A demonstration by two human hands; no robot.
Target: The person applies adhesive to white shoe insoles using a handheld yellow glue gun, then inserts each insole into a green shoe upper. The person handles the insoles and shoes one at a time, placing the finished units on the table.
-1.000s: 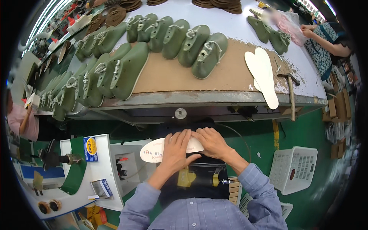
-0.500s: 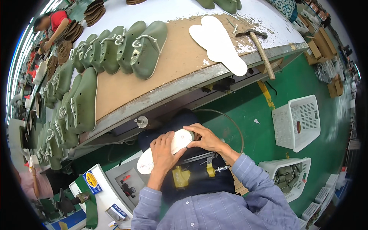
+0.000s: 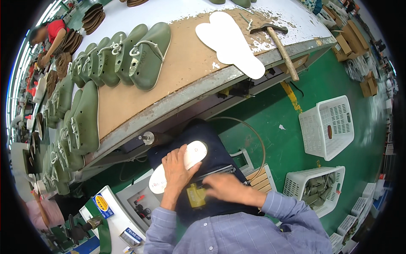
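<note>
A white insole (image 3: pixel 196 153) lies over my lap, with a thin greenish edge showing at its far right end, like the green shoe lasts on the bench. My left hand (image 3: pixel 176 167) is closed around its middle, holding it from above. Over a yellow pneumatic tool (image 3: pixel 195 196), which rests on the dark apron (image 3: pixel 220 154), I see my right hand (image 3: pixel 228 187). Motion smears its fingers, and whether they grip the tool is unclear. The hand covers the tool's right part.
Several green shoe lasts (image 3: pixel 149 59) with white cords line the bench (image 3: pixel 127 108) at left. White insole sheets (image 3: pixel 232 44) and a hammer (image 3: pixel 282 51) lie farther right. White baskets (image 3: pixel 317 142) stand on the green floor. A person (image 3: pixel 55 38) works at far left.
My right hand has left the insole's far end and moved down toward me, over the yellow tool. My left hand keeps its hold on the insole. The whole view has shifted slightly.
</note>
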